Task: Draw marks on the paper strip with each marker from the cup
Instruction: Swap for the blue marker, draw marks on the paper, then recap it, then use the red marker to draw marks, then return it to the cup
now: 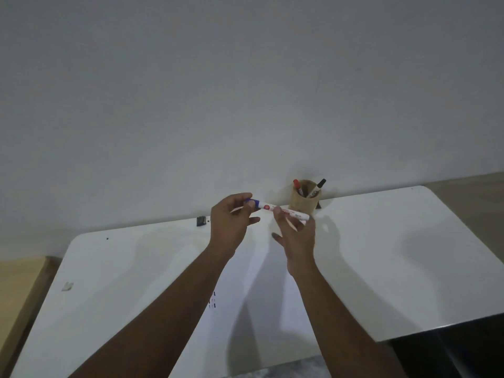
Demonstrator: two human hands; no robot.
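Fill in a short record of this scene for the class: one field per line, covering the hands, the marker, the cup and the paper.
left hand: pinches the blue cap end of the marker
right hand: holds the marker's white barrel
marker: held level above the table, cap on
cup: at the table's far edge, holding a red marker and a black marker
paper: under the arms, small marks near its left edge

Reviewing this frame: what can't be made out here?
- Head view: marker cap seating, hidden by left hand fingers.
- Marker label under right hand: too small.
- Marks on paper strip: tiny, partly behind left forearm.
- Cup contents below rim: hidden.
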